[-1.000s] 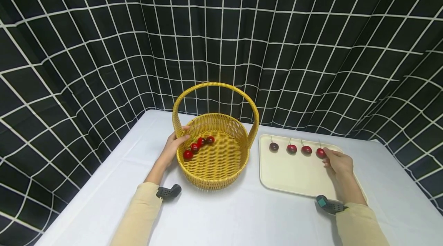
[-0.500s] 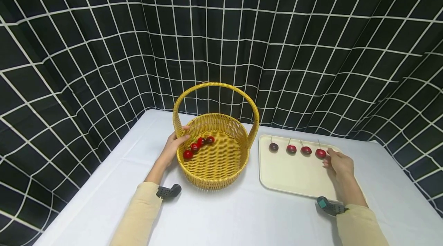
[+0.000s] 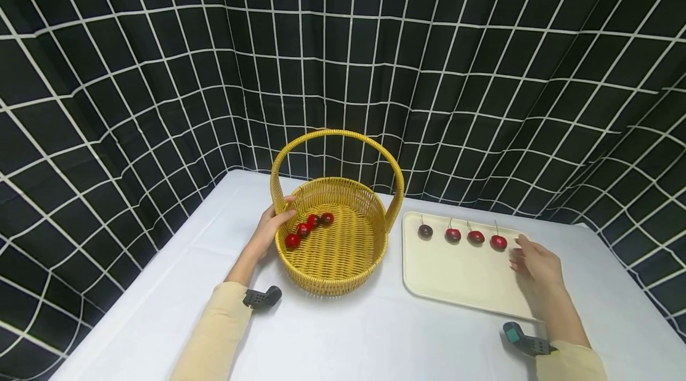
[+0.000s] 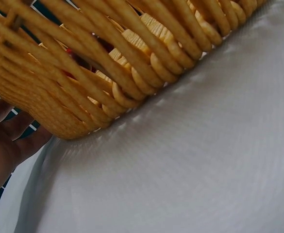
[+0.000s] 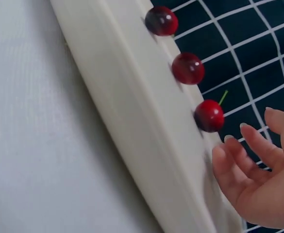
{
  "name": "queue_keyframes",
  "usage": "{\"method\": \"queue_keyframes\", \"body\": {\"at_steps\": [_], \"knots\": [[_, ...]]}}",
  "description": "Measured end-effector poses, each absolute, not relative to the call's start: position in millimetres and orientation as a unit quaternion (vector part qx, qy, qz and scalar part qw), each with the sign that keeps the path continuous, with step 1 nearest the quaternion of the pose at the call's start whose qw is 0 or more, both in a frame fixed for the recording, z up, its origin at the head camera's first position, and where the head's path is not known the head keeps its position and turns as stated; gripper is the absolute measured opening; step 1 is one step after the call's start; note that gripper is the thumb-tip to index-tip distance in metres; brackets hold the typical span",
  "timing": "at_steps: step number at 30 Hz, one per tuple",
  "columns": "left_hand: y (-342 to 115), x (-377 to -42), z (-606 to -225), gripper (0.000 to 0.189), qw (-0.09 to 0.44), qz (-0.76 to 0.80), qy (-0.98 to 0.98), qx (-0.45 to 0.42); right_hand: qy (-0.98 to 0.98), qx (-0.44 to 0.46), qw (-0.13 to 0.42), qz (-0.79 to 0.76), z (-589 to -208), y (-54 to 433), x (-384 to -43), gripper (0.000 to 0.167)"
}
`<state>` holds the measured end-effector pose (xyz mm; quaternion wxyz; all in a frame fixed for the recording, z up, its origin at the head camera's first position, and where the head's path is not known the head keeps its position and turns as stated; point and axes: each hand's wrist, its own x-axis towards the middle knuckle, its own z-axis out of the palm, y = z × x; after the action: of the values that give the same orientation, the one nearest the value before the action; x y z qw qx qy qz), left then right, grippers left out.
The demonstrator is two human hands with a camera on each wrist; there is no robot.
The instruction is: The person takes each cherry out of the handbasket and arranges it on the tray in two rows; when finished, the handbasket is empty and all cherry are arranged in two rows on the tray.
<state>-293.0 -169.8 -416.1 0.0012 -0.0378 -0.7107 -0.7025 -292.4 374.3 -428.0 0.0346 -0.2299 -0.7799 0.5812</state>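
Observation:
My left hand (image 3: 266, 231) grips the left rim of a yellow woven basket (image 3: 348, 250), thumb over the edge beside the foot of its tall handle (image 3: 337, 133). In the left wrist view, fingers (image 4: 32, 143) lie along the outside of the wickerwork. Several red cherries (image 3: 303, 230) form a slanting line inside, on the left. At the right, my right hand (image 3: 541, 265) hovers over the right end of a cream tray (image 3: 455, 280), fingers loosely bent and holding nothing. Close to its fingertips sits the rightmost cherry (image 5: 209, 116), stem up, in a row of several along the tray's back.
A white cloth (image 3: 370, 333) covers the table under basket and tray. Dark curtains (image 3: 354, 71) with a white grid hang behind and along both sides. The basket's handle arches high above its bowl, and a narrow strip of cloth separates basket from tray.
My right hand has let go of the rightmost cherry and drawn back to the right and toward me. The cherry stays in the row. My left hand keeps its hold on the basket.

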Motion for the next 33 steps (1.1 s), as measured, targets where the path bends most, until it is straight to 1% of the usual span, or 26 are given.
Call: {"method": "queue_keyframes", "body": {"at_steps": [6,8,10,13,14,16,20,27,33], "knots": [[-169,-294,-414,0.046,0.003,-0.705,-0.707,-0.044,-0.776,-0.167,0.025,0.607,-416,373,-281,0.082],[-169,-294,-413,0.046,0.002,-0.706,-0.707,-0.044,-0.756,-0.140,0.018,0.640,-412,372,-279,0.079],[-169,-294,-413,0.046,0.001,-0.707,-0.706,-0.044,-0.733,-0.112,0.008,0.671,-408,370,-276,0.069],[-169,-294,-413,0.046,-0.001,-0.708,-0.705,-0.042,-0.695,-0.068,-0.012,0.715,-401,366,-272,0.042],[-169,-294,-414,0.046,-0.002,-0.707,-0.706,-0.042,-0.686,-0.053,-0.020,0.725,-399,364,-270,0.036],[-170,-294,-414,0.046,-0.002,-0.707,-0.706,-0.042,-0.669,-0.021,-0.034,0.742,-395,360,-268,0.030],[-170,-294,-414,0.046,0.002,-0.705,-0.708,-0.043,-0.653,0.034,-0.053,0.754,-389,348,-264,0.030],[-170,-294,-415,0.047,0.000,-0.705,-0.707,-0.043,-0.681,0.096,-0.076,0.722,-381,316,-260,0.033],[-170,-293,-416,0.046,-0.002,-0.707,-0.706,-0.043,-0.679,0.137,-0.137,0.708,-375,291,-258,0.036]]}}
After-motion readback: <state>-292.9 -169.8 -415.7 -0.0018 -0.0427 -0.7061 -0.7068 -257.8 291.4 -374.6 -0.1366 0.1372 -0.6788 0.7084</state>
